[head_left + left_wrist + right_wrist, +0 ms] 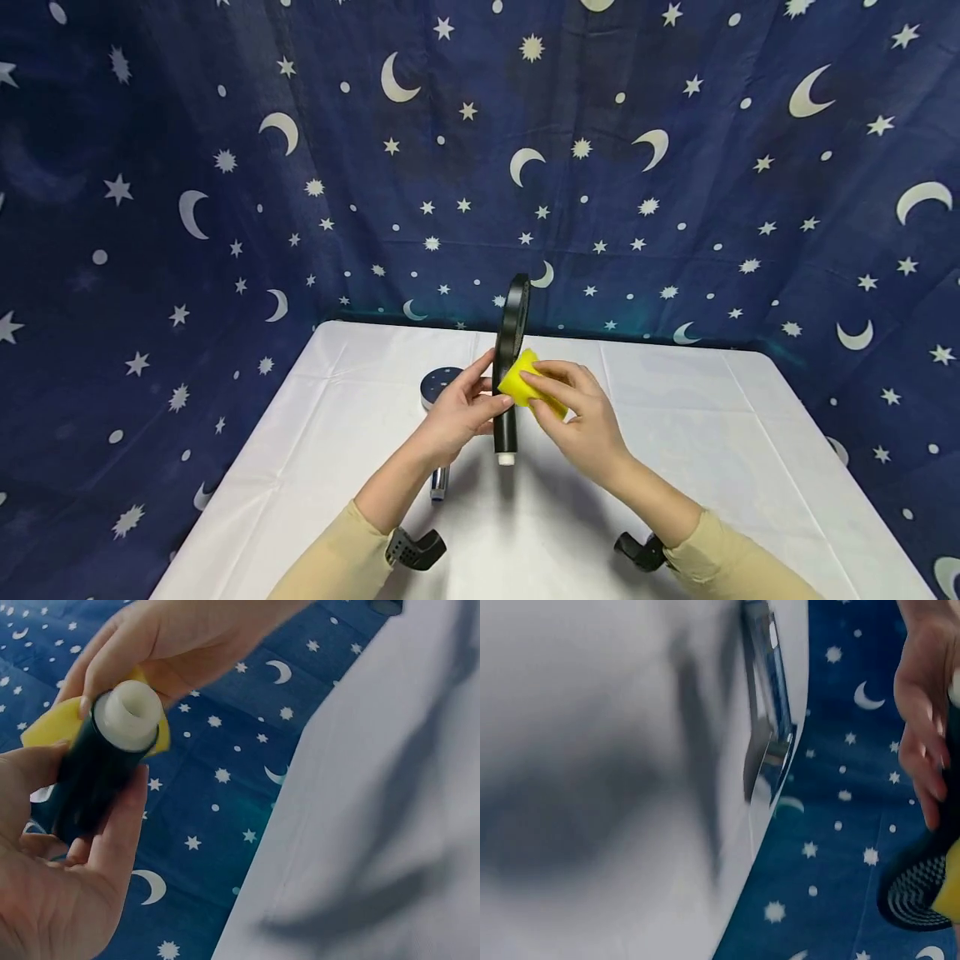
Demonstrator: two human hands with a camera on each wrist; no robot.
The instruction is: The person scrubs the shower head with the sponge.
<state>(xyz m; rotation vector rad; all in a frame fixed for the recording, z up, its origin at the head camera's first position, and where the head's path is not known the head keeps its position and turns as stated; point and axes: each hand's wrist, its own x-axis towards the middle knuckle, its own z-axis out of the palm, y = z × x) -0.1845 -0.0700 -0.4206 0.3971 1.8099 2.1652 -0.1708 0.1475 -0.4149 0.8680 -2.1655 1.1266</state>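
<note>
A black handheld shower head [511, 325] is held above the table in my left hand [450, 421], whose fingers and thumb curl round its handle. Its white connector end [131, 712] points down in the head view and toward the camera in the left wrist view. In my right hand [588, 421] a yellow sponge [525, 379] is pinched between thumb and fingers, against the handle just below the head. The right wrist view catches the nozzle face [915, 892] beside a corner of the sponge. My right palm is hidden.
A chrome shower head [437, 385] lies on the white-covered table [675, 467], behind my left hand and forearm. A dark blue curtain [480, 167] with moons and stars surrounds the table's back and sides. Black wrist devices [417, 550] sit at both cuffs.
</note>
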